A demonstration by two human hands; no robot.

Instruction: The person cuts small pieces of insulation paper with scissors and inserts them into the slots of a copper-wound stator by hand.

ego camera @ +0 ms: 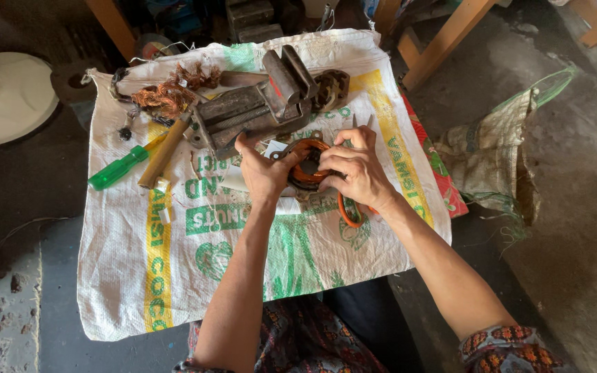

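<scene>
Both hands work the round copper-wound motor coil with orange insulation (307,164), held just above the printed white woven sack (174,276), in front of the rusty iron bench vise (253,110). Left hand (264,173) grips its rim with fingers curled; right hand (357,169) pinches the windings. Judged: mid-winding work; next calls for a steady hold and careful fingertips.

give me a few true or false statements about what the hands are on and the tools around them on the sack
1. Both hands grip a round part wound with copper-coloured wire. True: the left hand and right hand hold the wound coil part between them.
2. The green-handled screwdriver lies to the right of the hands. False: the green-handled screwdriver lies to their left.
3. A metal bench vise sits just beyond the hands. True: the vise is on the woven sack.
4. The loose tangle of copper wire rests in the person's lap. False: the copper wire tangle lies at the sack's far left corner.
</scene>
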